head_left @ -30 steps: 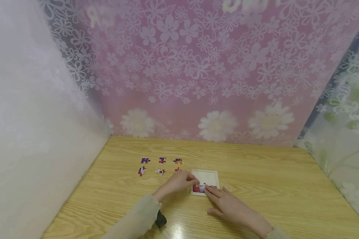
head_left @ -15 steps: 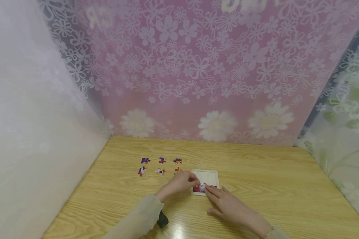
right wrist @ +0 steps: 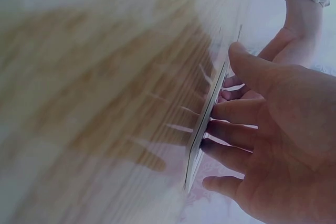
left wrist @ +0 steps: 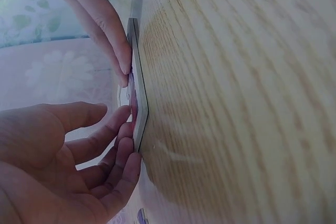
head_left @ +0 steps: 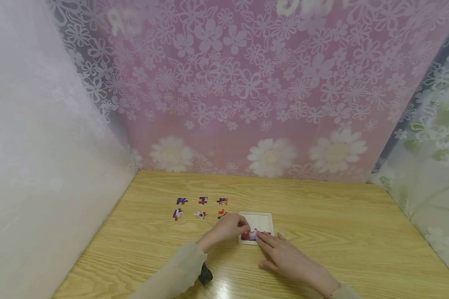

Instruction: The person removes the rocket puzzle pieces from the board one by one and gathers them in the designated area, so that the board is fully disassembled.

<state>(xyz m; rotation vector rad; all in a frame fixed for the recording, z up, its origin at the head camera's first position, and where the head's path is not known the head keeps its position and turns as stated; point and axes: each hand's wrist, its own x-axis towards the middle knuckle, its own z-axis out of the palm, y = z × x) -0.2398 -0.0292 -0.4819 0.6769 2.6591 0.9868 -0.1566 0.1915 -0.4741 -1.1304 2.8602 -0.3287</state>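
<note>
A small square puzzle tray (head_left: 272, 220) with a pale rim lies on the table, with joined jigsaw pieces (head_left: 251, 236) in red, white and purple along its near side. My left hand (head_left: 226, 227) reaches over the tray's left edge, and its bent fingertips touch the pieces there. In the left wrist view, the thumb of that left hand (left wrist: 68, 166) stands apart from its fingers. From the near right, my right hand (head_left: 286, 255) rests straight fingertips on the pieces. The right wrist view has the tray (right wrist: 202, 129) edge-on beneath those fingers. Some pieces are partly hidden by both hands.
Several loose jigsaw pieces (head_left: 200, 214) lie in two rows left of the tray, one of them (head_left: 222, 213) just beyond my left hand. A dark device (head_left: 205, 275) is strapped at my left wrist. Flowered cloth (head_left: 224, 124) hangs behind the wooden table (head_left: 340, 216).
My left hand and forearm have shifted slightly right, so more of the loose piece beyond the hand shows. The right hand stays on the tray almost unmoved.
</note>
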